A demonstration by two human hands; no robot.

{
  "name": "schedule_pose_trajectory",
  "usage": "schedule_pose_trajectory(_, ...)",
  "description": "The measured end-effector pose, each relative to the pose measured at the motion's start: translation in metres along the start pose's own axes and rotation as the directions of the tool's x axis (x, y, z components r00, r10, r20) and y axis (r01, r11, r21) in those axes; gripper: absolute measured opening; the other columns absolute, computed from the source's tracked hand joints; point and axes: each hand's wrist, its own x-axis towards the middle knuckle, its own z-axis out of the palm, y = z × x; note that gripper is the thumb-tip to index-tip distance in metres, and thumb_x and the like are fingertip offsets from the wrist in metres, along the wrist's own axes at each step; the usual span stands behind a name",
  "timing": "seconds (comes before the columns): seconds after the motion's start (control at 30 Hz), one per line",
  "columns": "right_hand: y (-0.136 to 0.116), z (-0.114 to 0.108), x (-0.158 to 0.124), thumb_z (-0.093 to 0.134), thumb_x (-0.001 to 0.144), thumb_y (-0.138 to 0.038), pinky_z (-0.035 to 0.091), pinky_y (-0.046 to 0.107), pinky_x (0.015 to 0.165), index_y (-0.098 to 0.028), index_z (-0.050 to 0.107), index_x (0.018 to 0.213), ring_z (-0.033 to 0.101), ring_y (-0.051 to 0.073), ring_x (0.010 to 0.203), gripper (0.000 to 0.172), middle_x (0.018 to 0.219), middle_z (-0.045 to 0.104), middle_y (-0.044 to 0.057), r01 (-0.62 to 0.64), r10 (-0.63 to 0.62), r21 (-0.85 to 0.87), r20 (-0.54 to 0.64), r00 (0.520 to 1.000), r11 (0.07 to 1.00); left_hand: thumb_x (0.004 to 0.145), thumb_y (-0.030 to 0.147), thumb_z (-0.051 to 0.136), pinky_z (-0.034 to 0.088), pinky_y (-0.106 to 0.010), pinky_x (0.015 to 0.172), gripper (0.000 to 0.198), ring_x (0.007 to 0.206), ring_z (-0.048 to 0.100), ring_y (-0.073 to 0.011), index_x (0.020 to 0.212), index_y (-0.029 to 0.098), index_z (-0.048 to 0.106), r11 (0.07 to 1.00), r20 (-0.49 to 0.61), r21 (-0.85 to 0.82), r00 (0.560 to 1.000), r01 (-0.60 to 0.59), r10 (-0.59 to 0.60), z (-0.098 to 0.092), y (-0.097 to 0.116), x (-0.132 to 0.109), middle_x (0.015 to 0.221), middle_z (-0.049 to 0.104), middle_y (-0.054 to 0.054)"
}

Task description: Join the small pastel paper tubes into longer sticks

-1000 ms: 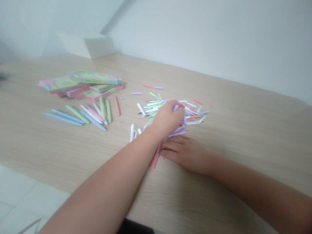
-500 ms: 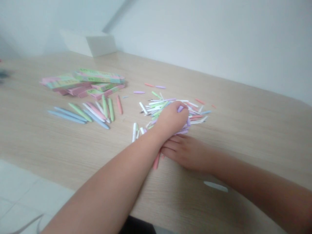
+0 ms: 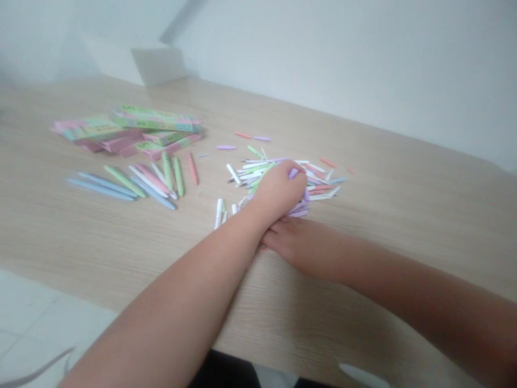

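Left hand curled tight around lilac pen pieces, at the near edge of the loose pile. Right hand lies on the table just behind it, fingertips hidden under my left wrist; I cannot tell its grip. A row of pens lies well to the left.

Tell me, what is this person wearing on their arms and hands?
No sleeves show: the left hand and right hand are bare, as are both arms up to the picture's edge. No gloves, watch or bracelet; the picture is too soft to rule out a thin ring.
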Motion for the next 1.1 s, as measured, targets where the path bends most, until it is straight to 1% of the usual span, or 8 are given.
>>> schedule_pose_trajectory(0.17,-0.003,-0.006,0.001,0.045,0.095,0.000,0.046,0.046,0.111,-0.009,0.064,0.123,0.061,0.028,0.126,0.035,0.131,0.067,0.020,-0.033,0.028,0.082,0.058,0.998,0.996,0.084,0.028,0.050,0.050,-0.033,0.087,0.024,0.090,0.066,-0.0197,0.094,0.024,0.072,1.000,0.005,0.015,1.000,-0.015,0.015,0.000,0.001,-0.001,0.094,0.074,0.000)
schedule_pose_trajectory(0.33,-0.003,-0.004,0.000,0.047,0.095,-0.002,0.046,0.046,0.110,-0.008,0.060,0.128,0.061,0.028,0.125,0.036,0.135,0.063,0.021,-0.095,0.091,0.254,0.028,0.995,0.962,0.084,0.027,0.050,0.050,-0.033,0.087,0.023,0.092,0.066,-0.0198,0.092,0.023,0.072,1.000,0.012,0.006,1.000,-0.021,0.020,0.001,0.001,-0.001,0.095,0.074,0.000)
schedule_pose_trajectory(0.6,-0.003,-0.014,0.001,0.049,0.091,0.002,0.052,0.042,0.101,-0.015,0.069,0.105,0.067,0.023,0.105,0.030,0.117,0.070,0.012,-0.202,0.155,0.525,0.132,0.979,0.827,0.086,0.026,0.049,0.050,-0.035,0.091,0.022,0.092,0.064,-0.0199,0.092,0.023,0.070,0.999,0.028,0.029,0.999,-0.017,0.017,0.002,0.001,-0.002,0.095,0.073,0.000)
schedule_pose_trajectory(0.77,0.000,-0.009,-0.007,0.048,0.095,-0.001,0.048,0.042,0.105,-0.017,0.067,0.111,0.062,0.023,0.115,0.029,0.123,0.067,0.012,-0.127,0.145,0.523,0.007,0.989,0.843,0.086,0.026,0.049,0.050,-0.034,0.090,0.024,0.091,0.065,-0.0193,0.095,0.022,0.071,1.000,0.026,0.024,1.000,-0.001,0.001,0.001,0.002,-0.001,0.094,0.073,-0.001)
schedule_pose_trajectory(0.83,0.001,-0.008,-0.014,0.047,0.099,-0.006,0.049,0.039,0.101,-0.019,0.065,0.104,0.062,0.020,0.109,0.023,0.116,0.067,0.009,-0.125,0.188,0.544,-0.060,0.980,0.830,0.087,0.027,0.049,0.050,-0.034,0.090,0.025,0.093,0.065,-0.0198,0.096,0.022,0.071,1.000,0.019,0.022,1.000,0.001,-0.002,0.001,0.002,0.000,0.096,0.073,-0.001)
schedule_pose_trajectory(0.97,0.004,-0.009,-0.032,0.051,0.097,-0.013,0.051,0.035,0.085,-0.020,0.059,0.091,0.063,0.020,0.091,0.012,0.096,0.066,0.006,-0.257,0.353,0.492,-0.112,0.929,0.832,0.088,0.030,0.050,0.050,-0.036,0.091,0.024,0.095,0.065,-0.0207,0.097,0.023,0.071,1.000,-0.003,0.009,1.000,0.008,-0.008,0.002,0.001,0.001,0.099,0.073,-0.002)
schedule_pose_trajectory(1.03,0.005,-0.008,-0.045,0.053,0.097,-0.016,0.050,0.034,0.081,-0.020,0.060,0.098,0.062,0.020,0.089,0.008,0.097,0.066,0.006,-0.304,0.408,0.468,-0.136,0.903,0.830,0.088,0.030,0.050,0.050,-0.036,0.091,0.024,0.093,0.065,-0.0205,0.097,0.024,0.071,1.000,-0.004,-0.005,1.000,0.007,-0.007,0.002,0.001,0.000,0.097,0.073,-0.002)
schedule_pose_trajectory(1.1,0.006,-0.004,-0.061,0.054,0.097,-0.019,0.050,0.033,0.079,-0.021,0.060,0.110,0.063,0.020,0.088,0.015,0.101,0.067,0.006,-0.319,0.438,0.463,-0.176,0.881,0.827,0.088,0.030,0.050,0.050,-0.035,0.091,0.023,0.091,0.065,-0.0200,0.097,0.023,0.071,1.000,0.007,-0.020,1.000,0.006,-0.006,0.002,0.003,-0.002,0.094,0.073,-0.003)
